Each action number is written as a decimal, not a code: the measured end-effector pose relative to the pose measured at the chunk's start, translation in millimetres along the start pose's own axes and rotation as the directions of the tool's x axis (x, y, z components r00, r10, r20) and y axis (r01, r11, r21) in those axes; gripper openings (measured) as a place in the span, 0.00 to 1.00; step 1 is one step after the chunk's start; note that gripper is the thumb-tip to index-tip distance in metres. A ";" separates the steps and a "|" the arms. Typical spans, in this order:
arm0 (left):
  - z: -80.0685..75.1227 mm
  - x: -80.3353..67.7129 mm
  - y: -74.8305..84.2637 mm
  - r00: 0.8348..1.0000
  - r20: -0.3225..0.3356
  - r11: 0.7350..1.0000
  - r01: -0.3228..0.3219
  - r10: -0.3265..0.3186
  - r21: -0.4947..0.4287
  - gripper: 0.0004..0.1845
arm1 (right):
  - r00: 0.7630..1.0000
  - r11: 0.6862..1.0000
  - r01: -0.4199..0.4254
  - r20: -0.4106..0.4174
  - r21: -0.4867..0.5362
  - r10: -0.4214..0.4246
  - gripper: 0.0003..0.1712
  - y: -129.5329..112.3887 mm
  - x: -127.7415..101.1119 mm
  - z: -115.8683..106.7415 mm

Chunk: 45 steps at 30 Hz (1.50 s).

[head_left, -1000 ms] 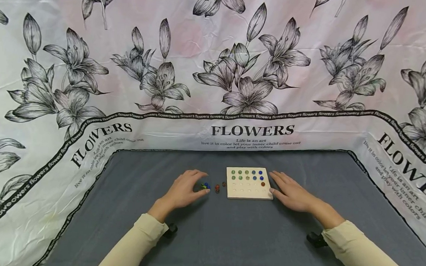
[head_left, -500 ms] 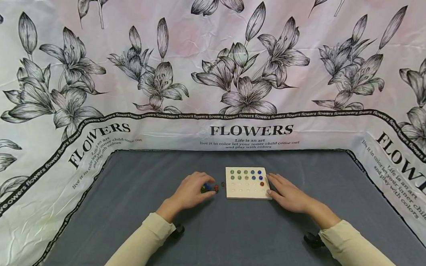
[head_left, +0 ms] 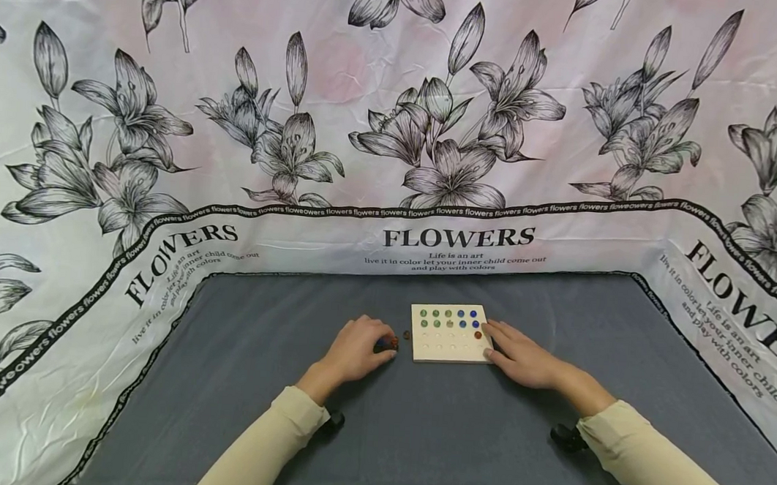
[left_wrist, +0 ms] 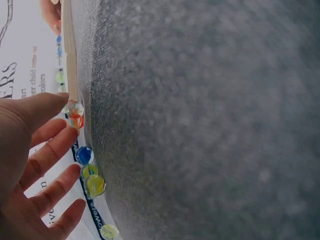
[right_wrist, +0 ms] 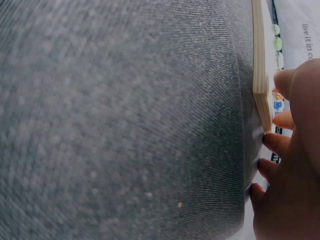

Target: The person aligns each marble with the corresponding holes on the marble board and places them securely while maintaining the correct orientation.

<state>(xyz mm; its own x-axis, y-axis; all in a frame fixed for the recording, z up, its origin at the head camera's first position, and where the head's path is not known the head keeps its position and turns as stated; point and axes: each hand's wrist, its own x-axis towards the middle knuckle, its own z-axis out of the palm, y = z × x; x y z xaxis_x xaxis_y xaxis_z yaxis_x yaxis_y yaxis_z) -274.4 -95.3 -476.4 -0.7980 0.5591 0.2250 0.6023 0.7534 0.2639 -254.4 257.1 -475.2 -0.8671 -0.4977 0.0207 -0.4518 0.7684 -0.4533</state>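
A pale wooden board (head_left: 445, 350) with rows of small hollows lies on the grey cloth. Green, yellowish and blue marbles fill its two far rows, and a reddish-brown marble (head_left: 478, 335) sits at the right of the third. My left hand (head_left: 354, 349) is left of the board, thumb and index finger on either side of orange-red marbles (left_wrist: 76, 120), no firm pinch visible. Blue (left_wrist: 84, 155) and yellow-green marbles (left_wrist: 95, 185) lie by its other fingers, hidden from the head view. My right hand (head_left: 526, 358) rests at the board's right edge, fingers extended, thumb near its front corner.
A single brown marble (head_left: 406, 335) lies between my left hand and the board. Grey cloth (head_left: 444, 436) covers the table. Behind it hangs a white and pink sheet (head_left: 342, 123) printed with flowers.
My left hand has moved right over the loose marbles, its thumb and fingers coming around the orange-red ones. My right hand has shifted slightly left onto the board's edge.
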 end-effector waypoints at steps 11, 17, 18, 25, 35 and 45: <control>1.8 4.1 7.8 0.999 0.034 0.997 0.029 -0.031 0.075 0.08 | 0.998 0.998 0.054 -0.032 -0.017 -0.054 0.34 8.0 -1.5 3.5; 4.3 4.1 10.0 0.999 0.038 0.994 0.022 -0.026 0.109 0.04 | 0.998 0.998 0.061 -0.027 -0.014 -0.061 0.34 6.4 -2.2 2.9; 4.6 3.8 10.2 0.999 0.036 0.994 0.019 -0.023 0.109 0.04 | 0.998 0.998 0.054 -0.022 -0.009 -0.054 0.34 5.1 -2.3 2.4; 0.4 2.0 11.4 1.000 0.002 0.999 0.017 -0.018 0.034 0.04 | 0.999 0.998 0.040 -0.004 -0.046 -0.041 0.32 7.6 -3.5 5.9; -10.2 8.8 16.6 0.999 -0.024 0.943 0.033 -0.043 -0.330 0.04 | 0.995 0.992 0.089 -0.036 -0.085 -0.093 0.32 15.7 -5.7 9.4; -13.0 14.3 32.6 0.993 -0.059 0.887 0.065 -0.104 -0.458 0.05 | 0.999 0.996 0.041 -0.007 -0.084 -0.041 0.32 15.9 -4.6 10.7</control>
<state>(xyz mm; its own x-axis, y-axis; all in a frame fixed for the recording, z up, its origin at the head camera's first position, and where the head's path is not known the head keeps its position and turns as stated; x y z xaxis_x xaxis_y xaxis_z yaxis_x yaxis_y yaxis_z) -265.9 -67.3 -452.4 -0.8534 0.4568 0.2510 0.4918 0.5460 0.6782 -255.4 267.3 -492.0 -0.8492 -0.5261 0.0457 -0.5026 0.7785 -0.3759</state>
